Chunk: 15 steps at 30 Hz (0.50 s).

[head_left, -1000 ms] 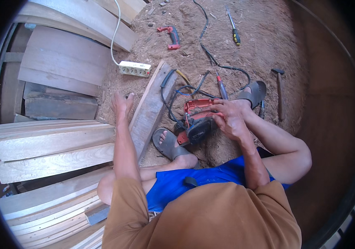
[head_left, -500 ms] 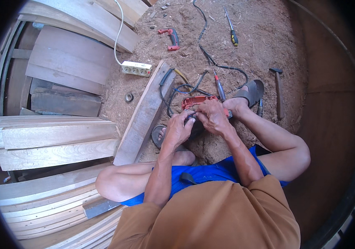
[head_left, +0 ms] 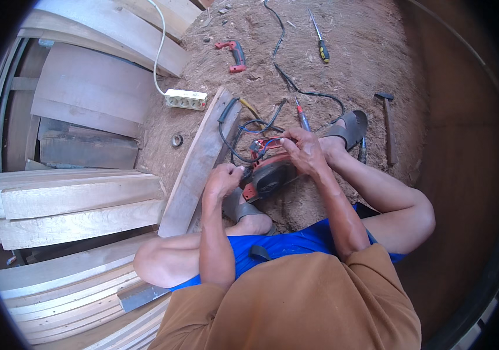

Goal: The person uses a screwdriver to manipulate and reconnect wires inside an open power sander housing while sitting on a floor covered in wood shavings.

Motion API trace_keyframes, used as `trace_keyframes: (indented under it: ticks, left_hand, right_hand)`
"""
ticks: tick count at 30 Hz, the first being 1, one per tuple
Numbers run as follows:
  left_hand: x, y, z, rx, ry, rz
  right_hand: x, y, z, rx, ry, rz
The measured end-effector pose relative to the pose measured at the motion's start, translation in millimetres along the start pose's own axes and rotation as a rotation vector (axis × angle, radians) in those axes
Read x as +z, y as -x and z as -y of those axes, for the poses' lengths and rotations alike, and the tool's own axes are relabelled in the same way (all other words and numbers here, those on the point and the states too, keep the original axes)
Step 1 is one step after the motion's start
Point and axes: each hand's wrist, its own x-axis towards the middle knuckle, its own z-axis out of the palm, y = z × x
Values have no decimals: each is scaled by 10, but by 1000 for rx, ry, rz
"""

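A red and black power tool [head_left: 270,178], seemingly a circular saw, stands between my feet with its handle opened and wires showing. My right hand [head_left: 305,154] is closed on the upper right of the tool, thumb and fingers at the red handle. At its left side my left hand [head_left: 221,182] is closed, fingertips pinching a small dark part whose kind I cannot make out. A black cord with blue and yellow wires [head_left: 252,108] loops behind the tool. Just beyond my right hand lies a red-tipped screwdriver [head_left: 303,116].
A thick plank [head_left: 200,166] leans along my left side, near stacked boards [head_left: 80,201]. On the sawdust ground lie a power strip [head_left: 185,99], a tape roll [head_left: 177,140], a red and black handle cover [head_left: 237,56], a yellow-black screwdriver [head_left: 323,51] and a hammer [head_left: 389,128].
My hands have moved apart, the left one toward the lower left and the right one staying at the handle. The tool has turned, and its dark round side now shows.
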Motion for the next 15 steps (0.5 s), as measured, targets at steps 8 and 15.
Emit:
trace_keyframes:
  ticks: [8,15]
  left_hand:
    - [393,-386,121,125,1077,22]
    - [227,-414,85,466,1552,23]
  right_hand:
    - [132,-19,97,95,-142,80]
    - [23,-79,258,111,-107,184]
